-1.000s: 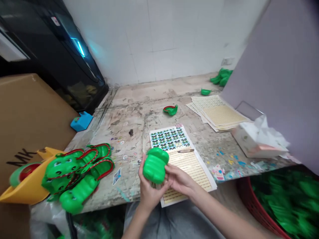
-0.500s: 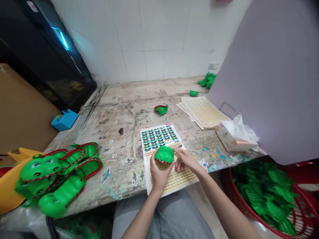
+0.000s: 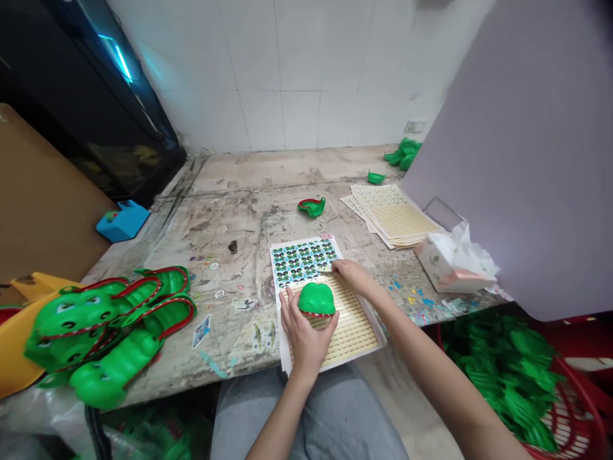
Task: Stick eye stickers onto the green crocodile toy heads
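Note:
My left hand [image 3: 305,342] is closed around a green plastic crocodile-head piece [image 3: 317,299], with a red and white toothed edge along its lower side. The piece is held just over a sticker sheet [image 3: 357,332] at the front of the table. Printed eye stickers [image 3: 297,262] fill the sheet's upper part, and rows of toothed strips cover the lower part. My right hand [image 3: 353,276] is at the right end of the eye stickers, fingers pinched down at the sheet. Whatever its fingertips hold is too small to make out.
Several green crocodile toys [image 3: 110,319] are piled at the left. A green jaw piece [image 3: 312,206] lies beyond the sheet. More sticker sheets [image 3: 395,217] and a tissue box [image 3: 447,262] are at the right, above a red basket [image 3: 582,415] of green parts. A blue toy piece [image 3: 123,220] stands far left.
My right hand has moved up and away from beside the green piece to the eye stickers, its fingers now pinched. My left hand still holds the piece, with its fingers shifted lower.

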### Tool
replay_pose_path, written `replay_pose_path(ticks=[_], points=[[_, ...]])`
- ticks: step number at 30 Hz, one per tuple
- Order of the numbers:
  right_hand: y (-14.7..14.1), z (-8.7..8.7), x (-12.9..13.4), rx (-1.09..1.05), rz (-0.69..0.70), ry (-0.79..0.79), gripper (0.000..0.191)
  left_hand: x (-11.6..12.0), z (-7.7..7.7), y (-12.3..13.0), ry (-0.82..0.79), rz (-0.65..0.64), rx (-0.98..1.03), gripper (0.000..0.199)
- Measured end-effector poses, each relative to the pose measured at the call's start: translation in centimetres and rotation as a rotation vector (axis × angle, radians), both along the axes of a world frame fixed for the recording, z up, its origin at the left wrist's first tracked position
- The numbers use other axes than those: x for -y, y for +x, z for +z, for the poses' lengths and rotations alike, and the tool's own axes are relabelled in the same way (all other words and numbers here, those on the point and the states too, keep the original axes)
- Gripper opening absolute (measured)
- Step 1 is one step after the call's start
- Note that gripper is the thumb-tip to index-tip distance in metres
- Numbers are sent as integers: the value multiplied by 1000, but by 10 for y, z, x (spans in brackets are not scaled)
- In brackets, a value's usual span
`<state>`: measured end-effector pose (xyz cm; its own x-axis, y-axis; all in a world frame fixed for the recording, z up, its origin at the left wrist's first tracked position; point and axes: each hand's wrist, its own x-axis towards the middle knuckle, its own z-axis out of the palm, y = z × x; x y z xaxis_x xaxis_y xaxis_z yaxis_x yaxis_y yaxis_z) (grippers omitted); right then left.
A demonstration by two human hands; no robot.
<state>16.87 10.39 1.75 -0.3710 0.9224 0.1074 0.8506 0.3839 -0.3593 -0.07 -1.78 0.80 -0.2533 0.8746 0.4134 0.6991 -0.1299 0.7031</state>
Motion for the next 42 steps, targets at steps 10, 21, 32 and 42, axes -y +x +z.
replay_pose_path(ticks=[10,21,32,42], points=[[-52,-22,-37,-490,-39,117,28,-8,-3,9,19,50,56,62],[-38,-29,-35,-512,4,112,16,-4,-7,13,109,73,62,59],[-43,-24,-30,-403,29,148,18,-1,-9,15,31,118,-69,66],[-43,-28,-34,-385,9,-3,22,-3,-11,16,12,136,-106,73]])
